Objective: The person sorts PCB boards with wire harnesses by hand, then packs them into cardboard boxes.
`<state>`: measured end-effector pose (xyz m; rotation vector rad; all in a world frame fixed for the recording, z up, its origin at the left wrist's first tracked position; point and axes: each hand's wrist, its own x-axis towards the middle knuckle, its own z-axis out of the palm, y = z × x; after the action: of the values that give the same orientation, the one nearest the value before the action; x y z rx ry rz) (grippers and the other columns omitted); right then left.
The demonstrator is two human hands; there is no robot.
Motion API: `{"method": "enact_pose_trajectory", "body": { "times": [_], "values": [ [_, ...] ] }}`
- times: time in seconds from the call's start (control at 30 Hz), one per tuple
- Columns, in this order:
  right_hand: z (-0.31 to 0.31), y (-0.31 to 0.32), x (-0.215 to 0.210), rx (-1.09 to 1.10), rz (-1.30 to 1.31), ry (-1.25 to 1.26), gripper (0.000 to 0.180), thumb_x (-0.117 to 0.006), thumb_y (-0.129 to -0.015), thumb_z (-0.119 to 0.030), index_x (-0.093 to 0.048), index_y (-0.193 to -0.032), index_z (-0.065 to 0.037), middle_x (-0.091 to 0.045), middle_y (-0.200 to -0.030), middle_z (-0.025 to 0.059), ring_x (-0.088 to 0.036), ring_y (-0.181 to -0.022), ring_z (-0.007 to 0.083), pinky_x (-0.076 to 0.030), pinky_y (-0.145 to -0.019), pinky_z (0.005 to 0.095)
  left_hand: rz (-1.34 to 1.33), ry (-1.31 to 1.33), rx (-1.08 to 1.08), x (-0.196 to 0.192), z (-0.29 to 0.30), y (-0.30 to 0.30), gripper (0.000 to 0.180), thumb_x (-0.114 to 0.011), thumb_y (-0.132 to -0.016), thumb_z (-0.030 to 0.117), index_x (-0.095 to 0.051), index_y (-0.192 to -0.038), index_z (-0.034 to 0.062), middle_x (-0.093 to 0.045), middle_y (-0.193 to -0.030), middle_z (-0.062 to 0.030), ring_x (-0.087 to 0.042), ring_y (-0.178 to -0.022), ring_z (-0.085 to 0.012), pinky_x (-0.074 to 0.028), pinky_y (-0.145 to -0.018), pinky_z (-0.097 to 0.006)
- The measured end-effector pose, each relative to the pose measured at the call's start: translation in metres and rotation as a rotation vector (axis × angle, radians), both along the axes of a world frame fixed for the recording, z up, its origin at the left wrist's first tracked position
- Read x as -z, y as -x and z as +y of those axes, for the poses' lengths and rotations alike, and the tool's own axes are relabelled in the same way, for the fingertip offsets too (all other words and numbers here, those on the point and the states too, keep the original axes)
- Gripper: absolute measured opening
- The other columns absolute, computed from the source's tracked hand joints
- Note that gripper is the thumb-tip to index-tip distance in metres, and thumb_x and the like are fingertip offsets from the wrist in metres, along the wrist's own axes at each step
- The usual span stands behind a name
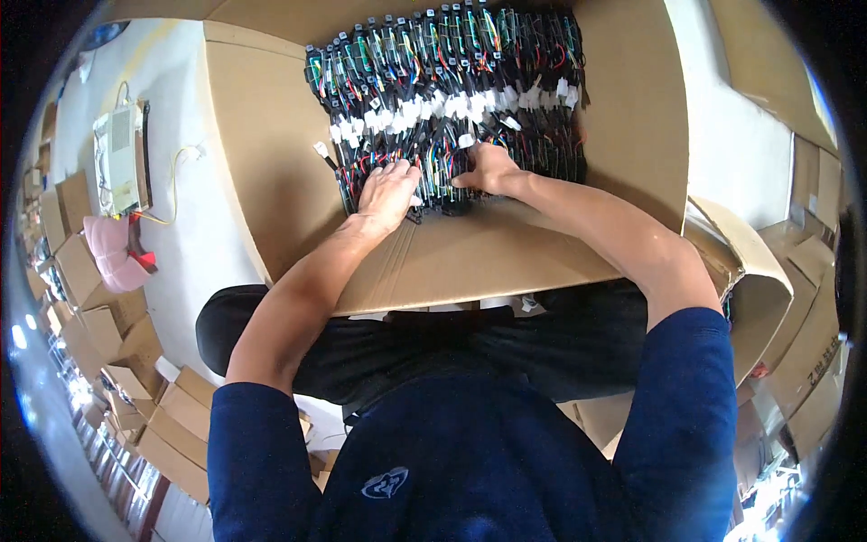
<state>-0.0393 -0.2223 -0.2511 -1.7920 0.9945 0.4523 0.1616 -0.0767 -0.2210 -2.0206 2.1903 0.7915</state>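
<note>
Black wire bundles [397, 59] in a cardboard box [470, 257]. Seems to be working on the near row [440, 172] with left hand [388, 192] loosely bent, right hand [494, 168] curled, both grips hard to tell. Next, needs a gentle touch.

Wire bundles [433, 110] partly hidden beneath left grip [390, 191] and right grip [492, 169]

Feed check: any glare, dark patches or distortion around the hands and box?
Head view: fisheye distortion bows the edges of the cardboard box; glare spots near the lower left and lower right rim; dark gaps swallow detail among the wire bundles; left hand and right hand read fairly clearly.
</note>
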Motion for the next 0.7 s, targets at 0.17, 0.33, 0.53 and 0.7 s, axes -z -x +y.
{"method": "enact_pose_trajectory", "body": {
  "times": [0.17,0.33,0.53,0.7],
  "values": [
    [0.007,-0.004,0.0,0.005,-0.028,0.023,0.066,-0.091,-0.07,-0.04,-0.067,-0.109,0.007,-0.071,-0.105,0.0272,-0.069,-0.104,0.0411,-0.054,-0.092,0.0458,-0.153,-0.057,0.123,-0.006,-0.002,0.001,0.037,-0.08,-0.08,0.029,-0.064,-0.102,0.0051,-0.061,-0.107,-0.0097,-0.06,-0.11,-0.0279,-0.046,-0.09,-0.043],
    [0.008,-0.007,0.007,-0.027,0.03,0.051,0.065,-0.091,-0.071,-0.044,-0.069,-0.103,0.007,-0.071,-0.106,0.0278,-0.069,-0.105,0.0397,-0.054,-0.092,0.0451,-0.191,-0.045,0.178,-0.012,-0.005,-0.004,0.037,-0.08,-0.08,0.033,-0.066,-0.101,0.0053,-0.061,-0.108,-0.0105,-0.058,-0.108,-0.0288,-0.045,-0.089,-0.042],
    [0.02,-0.006,0.016,0.02,-0.014,0.035,0.069,-0.092,-0.072,-0.046,-0.069,-0.113,0.005,-0.07,-0.117,0.0273,-0.068,-0.113,0.0396,-0.054,-0.097,0.0439,-0.174,-0.119,0.111,-0.042,-0.014,0.018,0.029,-0.078,-0.086,0.031,-0.069,-0.094,0.0037,-0.068,-0.099,-0.0108,-0.068,-0.092,-0.0298,-0.049,-0.084,-0.043],
    [0.019,0.011,0.047,0.054,-0.137,0.057,0.061,-0.091,-0.072,-0.038,-0.071,-0.116,-0.001,-0.072,-0.111,0.0253,-0.07,-0.108,0.0385,-0.056,-0.093,0.0448,0.538,0.2,0.048,-0.024,-0.048,0.044,0.045,-0.059,-0.1,0.017,-0.052,-0.141,-0.0001,-0.058,-0.138,-0.023,-0.061,-0.122,-0.0383,-0.049,-0.106,-0.045]
  ]
}}
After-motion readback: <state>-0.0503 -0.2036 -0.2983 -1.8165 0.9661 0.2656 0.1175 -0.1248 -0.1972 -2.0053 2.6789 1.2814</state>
